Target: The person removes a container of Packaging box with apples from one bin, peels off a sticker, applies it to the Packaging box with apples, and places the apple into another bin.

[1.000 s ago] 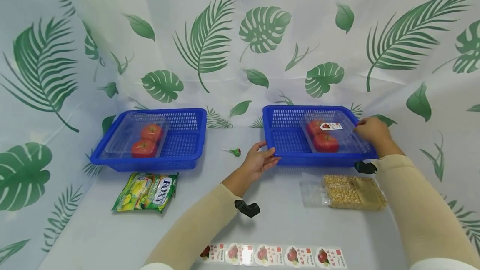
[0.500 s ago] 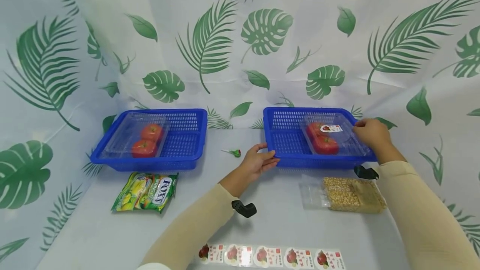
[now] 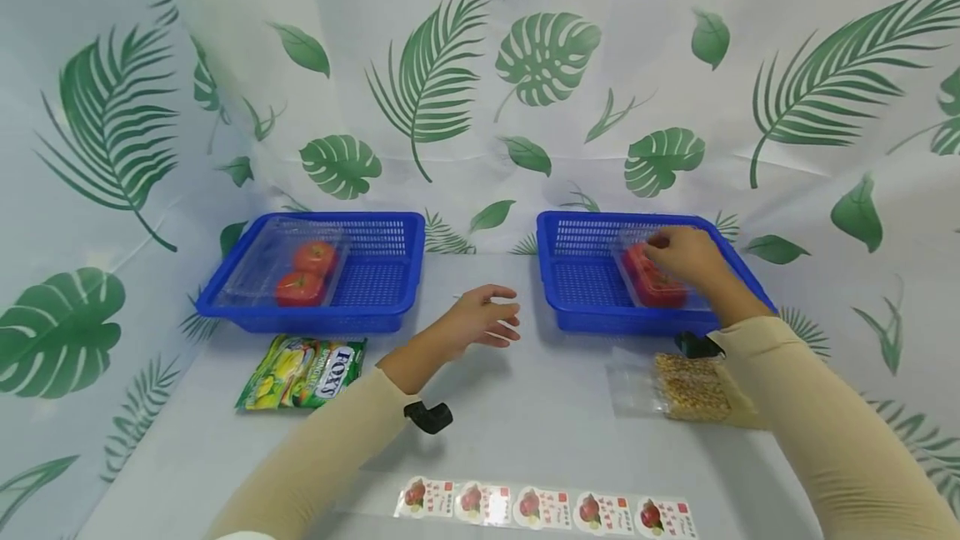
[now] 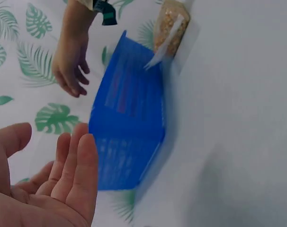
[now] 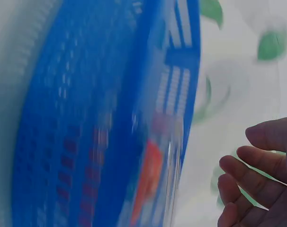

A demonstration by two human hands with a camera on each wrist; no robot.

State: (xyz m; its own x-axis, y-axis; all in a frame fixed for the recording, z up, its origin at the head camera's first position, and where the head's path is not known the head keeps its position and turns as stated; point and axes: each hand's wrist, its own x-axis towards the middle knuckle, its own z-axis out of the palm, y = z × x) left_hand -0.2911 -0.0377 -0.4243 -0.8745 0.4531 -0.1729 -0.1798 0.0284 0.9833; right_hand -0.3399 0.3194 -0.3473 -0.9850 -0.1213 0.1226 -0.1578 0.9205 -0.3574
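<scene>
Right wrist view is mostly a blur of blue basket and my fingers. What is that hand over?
Observer: In the head view the right hand is over a clear tomato box inside the right blue basket.
Operator: And the other hand?
Observer: The left hand hovers open above the table, between the two baskets, holding nothing.
Operator: Anything in front of that basket?
Observer: A clear bag of corn kernels lies on the table in front of it.
</scene>
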